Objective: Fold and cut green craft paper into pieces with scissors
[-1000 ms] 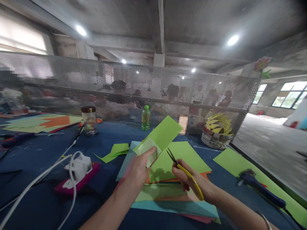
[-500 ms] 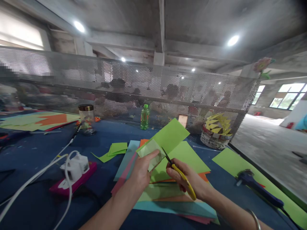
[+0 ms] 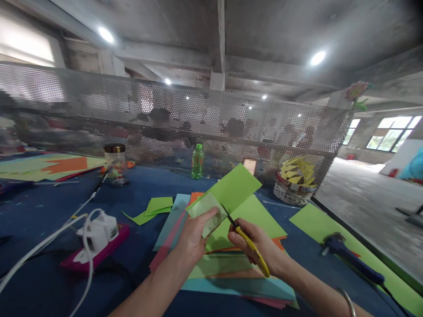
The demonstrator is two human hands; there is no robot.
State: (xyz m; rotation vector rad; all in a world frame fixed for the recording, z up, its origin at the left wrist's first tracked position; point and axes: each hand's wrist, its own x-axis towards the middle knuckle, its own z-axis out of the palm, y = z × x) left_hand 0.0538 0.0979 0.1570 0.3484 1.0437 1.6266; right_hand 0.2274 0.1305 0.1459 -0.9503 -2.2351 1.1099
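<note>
My left hand (image 3: 197, 233) is closed on a green paper strip (image 3: 238, 187), with a pale, translucent square (image 3: 203, 210) lying over its lower end under my thumb. In my right hand (image 3: 256, 244) is a pair of yellow-handled scissors (image 3: 253, 246), fingers wrapped round the handles. Their dark blades (image 3: 227, 213) meet the strip beside the pale square's right edge. Below both hands lies a stack of coloured paper (image 3: 238, 286) in green, orange, blue and pink. Cut green pieces (image 3: 160, 205) rest to the left of the stack.
A glue gun (image 3: 353, 257) lies on green paper at the right. A basket of yellow paper shapes (image 3: 294, 193), a green bottle (image 3: 197, 163) and a lidded jar (image 3: 116, 166) stand along the mesh partition (image 3: 185, 97). At left is a magenta power strip (image 3: 95, 255) with white cables.
The view has shifted slightly, so the surroundings sit a little further left. Both hands, the scissors and the paper strip keep nearly the same position.
</note>
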